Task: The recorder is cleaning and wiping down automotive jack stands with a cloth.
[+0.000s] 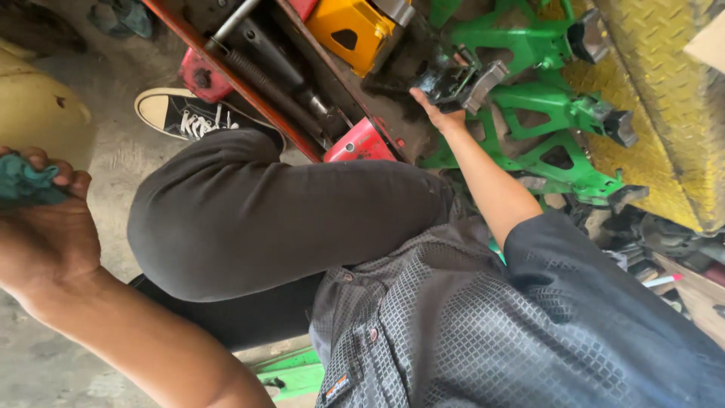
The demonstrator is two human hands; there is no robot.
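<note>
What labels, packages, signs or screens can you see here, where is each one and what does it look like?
Small label: sewn at the bottom hem of the grey checked shirt, bottom centre; a dark rectangle with an orange and white mark.
Round sticker: on the red jack part beside the knee; small, pale, too small to tell more.
No packages, signs or screens show.

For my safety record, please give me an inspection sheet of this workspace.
Surface: concrete floor, dusty.
Job's things: teal cloth; dark metal part.
Clutter: green jack stands, red floor jack, yellow block, close together.
Hands: left hand closed on the teal cloth; right hand at the dark metal part, grip hidden.
Cables: nothing seen.
Surroundings: yellow tread plate; black shoe.
</note>
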